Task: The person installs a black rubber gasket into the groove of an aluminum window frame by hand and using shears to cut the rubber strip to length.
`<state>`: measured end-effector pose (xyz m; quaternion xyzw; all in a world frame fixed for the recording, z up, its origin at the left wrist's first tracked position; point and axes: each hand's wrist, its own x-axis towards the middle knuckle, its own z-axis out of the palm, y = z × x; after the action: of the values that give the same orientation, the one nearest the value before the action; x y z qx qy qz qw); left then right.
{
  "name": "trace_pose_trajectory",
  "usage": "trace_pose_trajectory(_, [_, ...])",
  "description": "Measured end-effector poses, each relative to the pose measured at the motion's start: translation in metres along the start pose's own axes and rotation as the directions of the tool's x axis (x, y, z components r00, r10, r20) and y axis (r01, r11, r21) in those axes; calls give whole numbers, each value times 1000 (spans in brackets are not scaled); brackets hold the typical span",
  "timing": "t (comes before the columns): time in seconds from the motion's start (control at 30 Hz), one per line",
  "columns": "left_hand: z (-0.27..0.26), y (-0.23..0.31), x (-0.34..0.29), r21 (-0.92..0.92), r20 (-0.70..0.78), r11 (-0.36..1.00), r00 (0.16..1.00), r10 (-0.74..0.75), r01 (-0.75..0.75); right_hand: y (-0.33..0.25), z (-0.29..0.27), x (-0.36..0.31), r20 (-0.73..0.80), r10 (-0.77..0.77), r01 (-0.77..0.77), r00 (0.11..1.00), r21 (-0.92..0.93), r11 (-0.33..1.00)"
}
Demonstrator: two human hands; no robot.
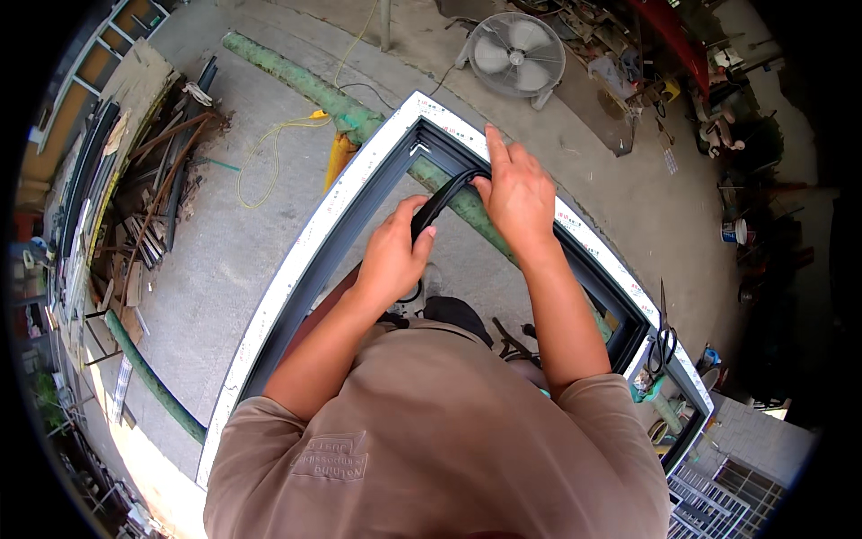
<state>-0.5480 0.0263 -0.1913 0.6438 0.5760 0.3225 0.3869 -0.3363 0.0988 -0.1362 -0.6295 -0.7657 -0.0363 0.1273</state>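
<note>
A large window frame (260, 328), white-filmed on its face and dark grey inside, lies around and in front of me. A black rubber seal strip (434, 208) arches between my hands. My left hand (395, 256) is closed on the strip, thumb against fingers, inside the frame's opening. On the far right bar, my right hand (521, 193) has its fingers over the white face. Its thumb pinches the strip's other end against the inner edge. How the strip sits in the groove there is hidden. Black-handled scissors (663, 349) rest on the frame's right corner.
A green pipe (296, 81) runs under the frame. Beyond stands a round floor fan (516, 58). A yellow cord (260, 162) loops across the concrete floor. Scrap lengths (148, 216) pile up at left, and clutter (620, 81) lines the far right.
</note>
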Motion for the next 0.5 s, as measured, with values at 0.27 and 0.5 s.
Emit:
trace_pose_trajectory(0.27, [-2,14,0,199,-97,978,992,83,-62,5,2,0,0,2,-2,1000,25,1000])
trace_pose_trajectory(0.5, [-18,28,38,328,-22,944,999,50,-40,6,5,2,-3,-20,20,1000,-10,1000])
